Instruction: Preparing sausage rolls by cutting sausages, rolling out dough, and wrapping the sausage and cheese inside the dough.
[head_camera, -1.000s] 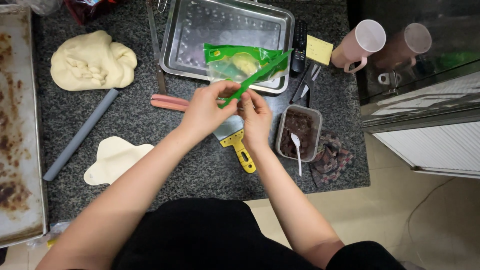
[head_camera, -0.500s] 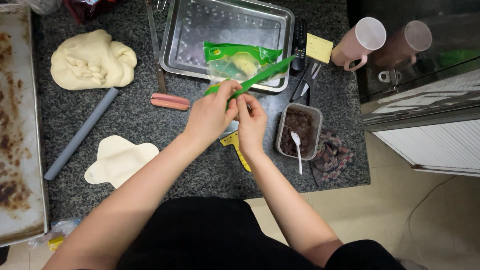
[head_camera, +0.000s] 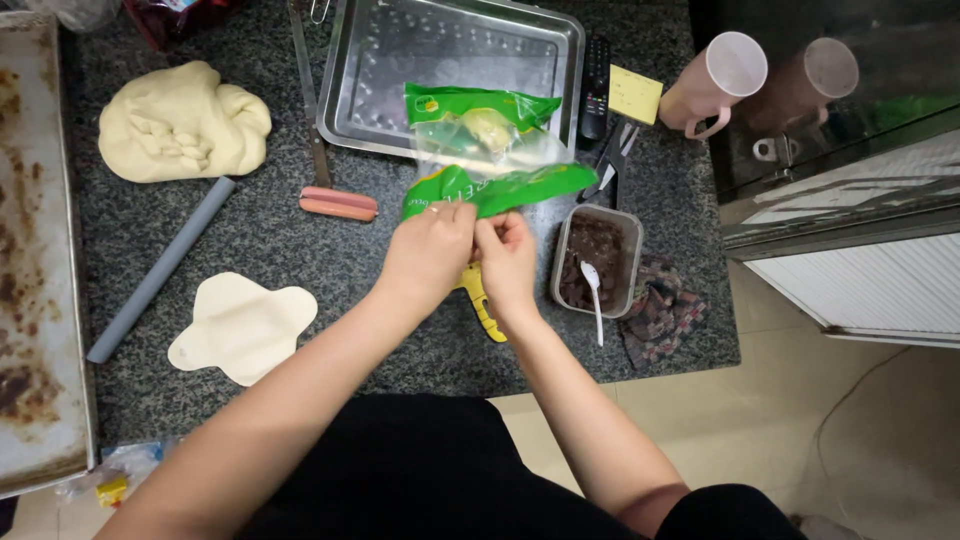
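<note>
Both hands pinch the near edge of a green and clear plastic bag (head_camera: 485, 150): left hand (head_camera: 430, 250) and right hand (head_camera: 507, 255) side by side, fingers closed on it. Its far end lies over the metal tray (head_camera: 380, 60)'s near rim. Two sausages (head_camera: 338, 203) lie left of the bag.

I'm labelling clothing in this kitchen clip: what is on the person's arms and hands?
Both forearms are bare, with no sleeves showing and no gloves on either the left hand or the right hand. A ring is on a left finger. The clothing below is black.
</note>
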